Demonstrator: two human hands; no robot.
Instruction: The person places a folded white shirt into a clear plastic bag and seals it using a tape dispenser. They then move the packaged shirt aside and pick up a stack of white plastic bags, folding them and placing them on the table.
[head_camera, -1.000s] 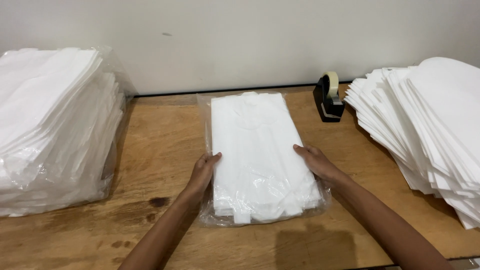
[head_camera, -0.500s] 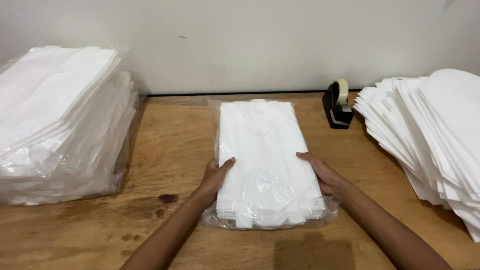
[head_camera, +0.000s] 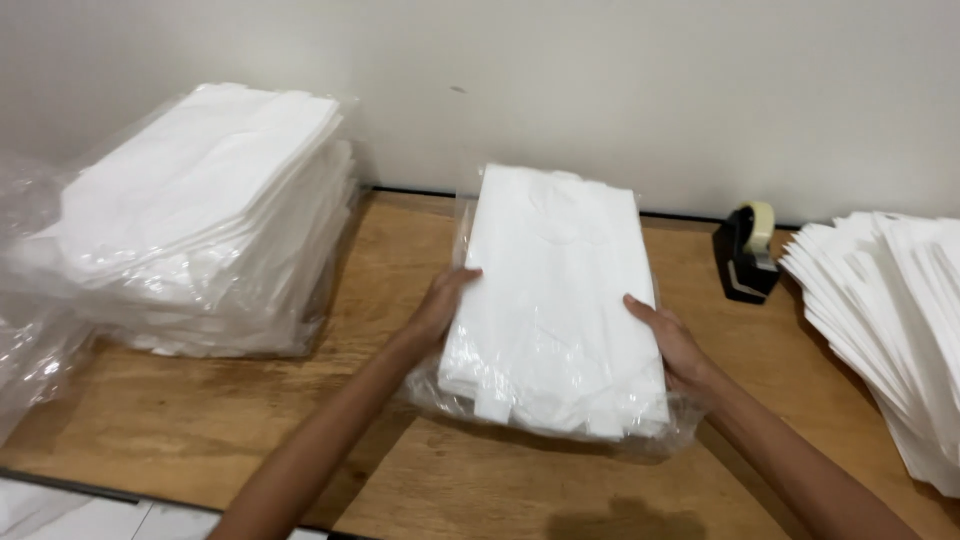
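Observation:
A folded white garment in a clear plastic bag (head_camera: 555, 290) is held over the middle of the wooden table (head_camera: 250, 410). My left hand (head_camera: 440, 305) grips its left edge and my right hand (head_camera: 670, 340) grips its right edge. Its near end is raised off the table. To the left stands a tall stack of the same bagged white garments (head_camera: 200, 220). At the right edge lies a fanned stack of unbagged white folded pieces (head_camera: 890, 300).
A black tape dispenser with a roll of tape (head_camera: 748, 252) stands near the wall at the right, between the held bag and the right stack. A pale wall runs along the table's back. Loose clear plastic (head_camera: 30, 330) hangs at the far left.
The view has swung left and the bagged garment has come up off the table in both hands, shifting toward the left stack.

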